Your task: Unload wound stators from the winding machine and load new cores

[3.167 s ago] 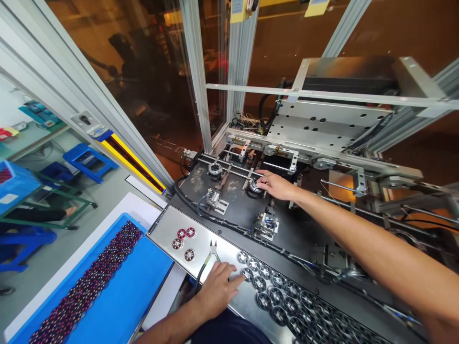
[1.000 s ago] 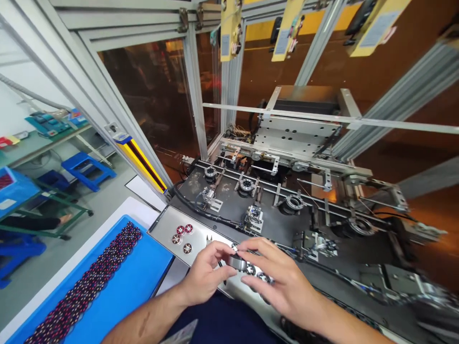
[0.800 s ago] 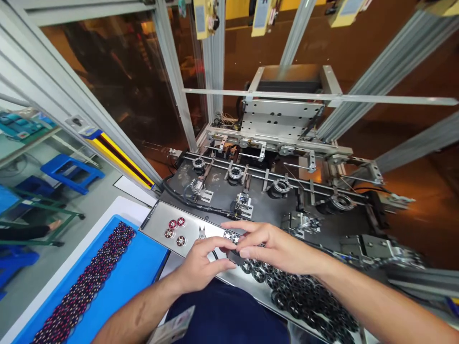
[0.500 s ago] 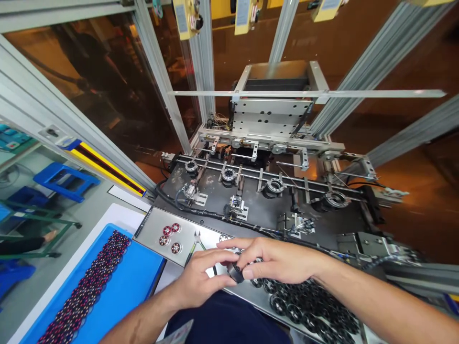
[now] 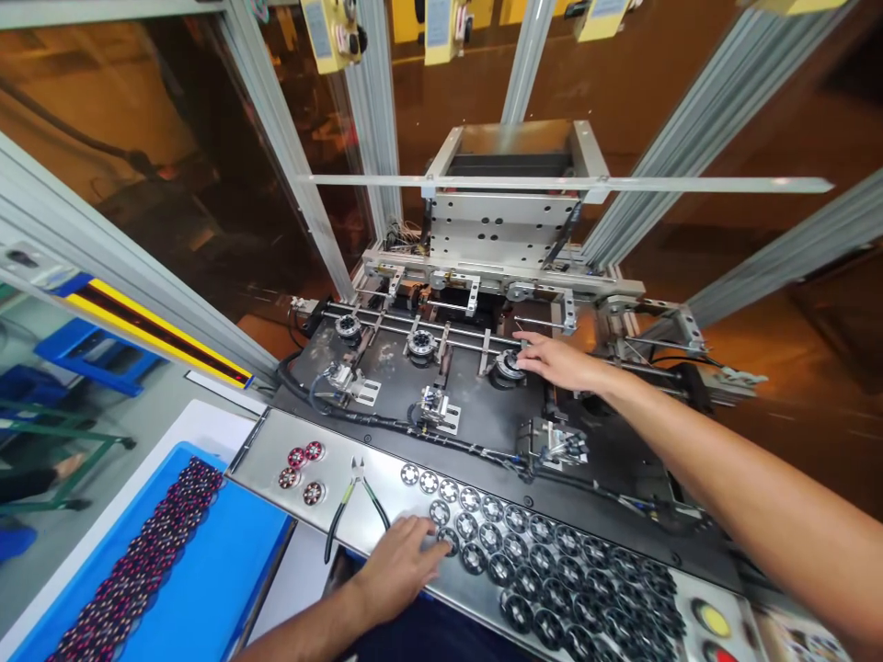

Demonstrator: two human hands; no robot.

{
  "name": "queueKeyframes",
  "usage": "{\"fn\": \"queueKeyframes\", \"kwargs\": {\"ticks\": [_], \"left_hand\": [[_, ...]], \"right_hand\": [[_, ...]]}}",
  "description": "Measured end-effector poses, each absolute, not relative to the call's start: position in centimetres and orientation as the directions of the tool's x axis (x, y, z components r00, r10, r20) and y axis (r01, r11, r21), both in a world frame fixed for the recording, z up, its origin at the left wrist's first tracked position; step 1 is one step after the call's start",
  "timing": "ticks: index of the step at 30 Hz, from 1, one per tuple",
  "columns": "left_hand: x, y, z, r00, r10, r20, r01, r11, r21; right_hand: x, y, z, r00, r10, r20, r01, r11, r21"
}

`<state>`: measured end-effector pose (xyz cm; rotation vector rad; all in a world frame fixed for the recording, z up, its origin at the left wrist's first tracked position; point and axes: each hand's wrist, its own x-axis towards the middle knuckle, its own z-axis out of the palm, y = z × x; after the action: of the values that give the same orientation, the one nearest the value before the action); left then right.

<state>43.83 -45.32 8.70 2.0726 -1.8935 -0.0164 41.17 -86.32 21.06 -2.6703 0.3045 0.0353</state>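
My right hand reaches forward to the third round fixture, its fingertips closed on a black spoked ring seated at the fixture's top. Low over the metal tray, my left hand has its thumb and fingers apart beside a black spoked ring at the left end of the rows; whether it touches that ring is hard to tell. Many similar black rings lie in rows to the right. Green-and-black cutting pliers lie open left of my left hand.
Several red-and-black spoked rings sit on the tray's left end. A blue bin holds rows more. Two fixtures carry rings further left. Small clamps and cables stand before the fixtures. A yellow button is at right.
My hands, earlier together over the tray around a dark ring, have separated. The right has moved forward to the third fixture, which now carries a ring; the left has lowered toward the rings.
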Motion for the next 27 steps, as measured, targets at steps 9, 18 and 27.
{"fn": "queueKeyframes", "kwargs": {"ticks": [9, 18, 27], "left_hand": [[43.0, -45.7, 7.7, 0.185, -0.919, 0.348, -0.967, -0.106, 0.233], [43.7, -44.1, 10.5, 0.365, -0.904, 0.221, -0.689, -0.103, 0.718], [45.5, -42.5, 15.7, 0.569, -0.788, -0.235, -0.131, -0.37, 0.92]], "right_hand": [[41.4, -85.0, 22.0, 0.962, -0.221, -0.159, -0.267, -0.88, -0.392], [42.3, -83.8, 23.9, 0.921, -0.257, -0.293, -0.346, -0.886, -0.309], [42.8, -84.4, 23.1, 0.914, -0.201, -0.353, -0.316, -0.898, -0.305]]}}
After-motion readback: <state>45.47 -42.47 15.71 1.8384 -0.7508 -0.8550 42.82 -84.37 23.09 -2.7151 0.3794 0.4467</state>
